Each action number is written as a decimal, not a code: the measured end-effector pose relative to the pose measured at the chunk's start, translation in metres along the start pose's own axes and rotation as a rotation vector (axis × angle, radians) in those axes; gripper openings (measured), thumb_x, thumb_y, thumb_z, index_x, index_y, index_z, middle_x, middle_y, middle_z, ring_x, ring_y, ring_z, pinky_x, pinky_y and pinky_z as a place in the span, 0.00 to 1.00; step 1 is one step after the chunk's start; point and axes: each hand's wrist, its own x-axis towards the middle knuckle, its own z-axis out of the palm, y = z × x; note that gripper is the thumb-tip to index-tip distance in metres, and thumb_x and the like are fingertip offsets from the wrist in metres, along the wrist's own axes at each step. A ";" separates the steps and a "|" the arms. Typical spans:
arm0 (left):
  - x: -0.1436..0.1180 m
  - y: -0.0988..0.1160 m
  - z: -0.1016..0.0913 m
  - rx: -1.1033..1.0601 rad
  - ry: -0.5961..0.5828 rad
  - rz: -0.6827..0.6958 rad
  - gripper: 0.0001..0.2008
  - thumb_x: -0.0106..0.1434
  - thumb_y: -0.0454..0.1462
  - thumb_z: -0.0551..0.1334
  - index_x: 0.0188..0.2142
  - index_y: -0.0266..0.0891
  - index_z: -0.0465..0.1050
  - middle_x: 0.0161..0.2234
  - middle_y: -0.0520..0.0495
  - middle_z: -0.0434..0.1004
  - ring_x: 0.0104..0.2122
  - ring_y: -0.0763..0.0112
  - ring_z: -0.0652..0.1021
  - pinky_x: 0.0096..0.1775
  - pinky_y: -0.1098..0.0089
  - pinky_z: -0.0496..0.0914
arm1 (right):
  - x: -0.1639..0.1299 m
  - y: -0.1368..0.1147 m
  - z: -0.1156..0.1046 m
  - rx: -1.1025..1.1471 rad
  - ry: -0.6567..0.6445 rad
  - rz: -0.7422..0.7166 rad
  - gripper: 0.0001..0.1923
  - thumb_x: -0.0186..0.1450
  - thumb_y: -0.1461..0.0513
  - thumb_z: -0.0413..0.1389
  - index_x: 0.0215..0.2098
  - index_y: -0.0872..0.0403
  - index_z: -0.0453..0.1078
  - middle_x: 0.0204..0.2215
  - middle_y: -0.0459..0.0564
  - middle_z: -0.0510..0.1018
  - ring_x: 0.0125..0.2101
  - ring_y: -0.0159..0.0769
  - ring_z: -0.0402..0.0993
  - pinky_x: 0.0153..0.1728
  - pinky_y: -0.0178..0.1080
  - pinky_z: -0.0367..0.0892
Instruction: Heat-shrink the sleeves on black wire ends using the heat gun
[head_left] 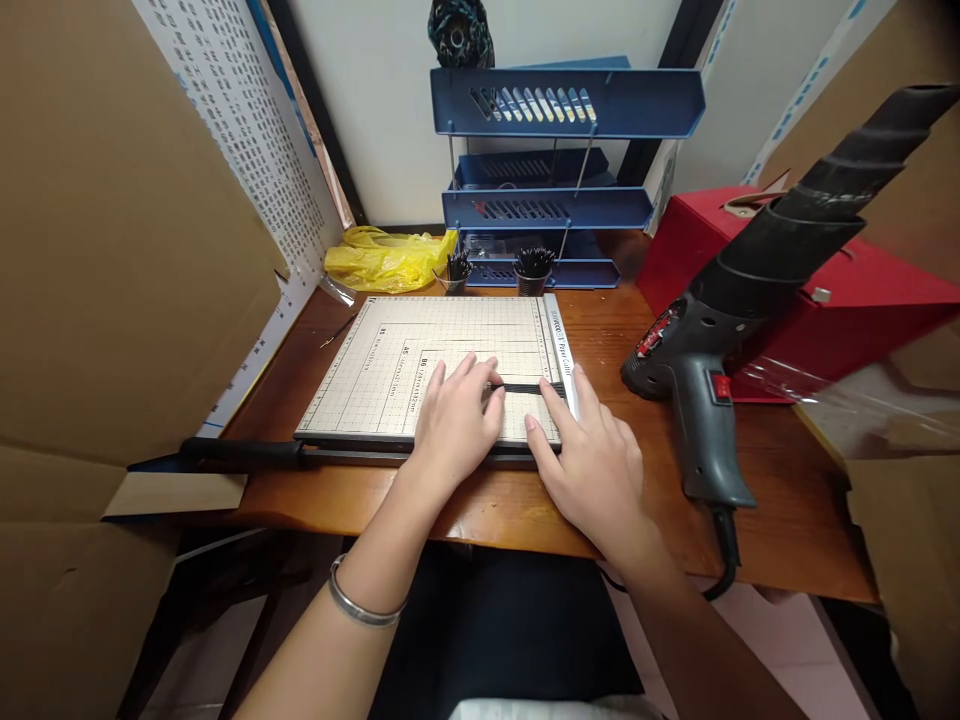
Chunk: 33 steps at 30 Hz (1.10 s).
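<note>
Nearest the table's front edge, both hands rest on the near right corner of the paper cutter point(450, 350), whose gridded board gives a flat, ruled surface for lining things up. The left hand point(456, 420) lies palm down with fingers loosely spread, pressing on the left end of a thin black strip point(529, 388), apparently to keep it flat against the grid. The right hand point(596, 455) is also open and flat, its fingertips touching the strip's right end just beside the cutter's ruler bar point(562, 345); neither hand closes around anything. The strip lies crosswise between the two hands. The cutter's black handle point(240, 452) sticks out past the board's near left corner. Well to the right lies a heat gun point(712, 380) on its side. Toward the table's far edge stand a blue tray rack point(566, 105), two small cups of black pieces point(532, 265) and a yellow bag point(386, 257).
</note>
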 end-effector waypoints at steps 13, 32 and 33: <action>-0.007 0.021 0.008 0.151 -0.060 0.126 0.19 0.74 0.33 0.50 0.62 0.32 0.64 0.65 0.37 0.70 0.68 0.53 0.65 0.69 0.46 0.56 | 0.001 0.000 -0.001 0.001 -0.023 0.007 0.26 0.74 0.53 0.47 0.66 0.52 0.69 0.70 0.65 0.60 0.53 0.54 0.77 0.50 0.54 0.70; -0.022 0.025 0.004 0.322 -0.172 0.259 0.27 0.77 0.39 0.42 0.71 0.34 0.56 0.71 0.46 0.58 0.71 0.49 0.58 0.70 0.38 0.46 | 0.000 0.001 -0.003 0.018 -0.036 0.003 0.26 0.76 0.56 0.42 0.67 0.51 0.68 0.70 0.64 0.61 0.55 0.53 0.76 0.51 0.54 0.70; -0.022 0.026 0.005 0.329 -0.171 0.258 0.27 0.77 0.39 0.42 0.71 0.34 0.56 0.72 0.45 0.57 0.71 0.48 0.58 0.70 0.39 0.46 | 0.000 0.000 -0.003 0.026 -0.039 0.011 0.26 0.76 0.56 0.42 0.67 0.51 0.68 0.70 0.63 0.61 0.55 0.53 0.76 0.51 0.54 0.70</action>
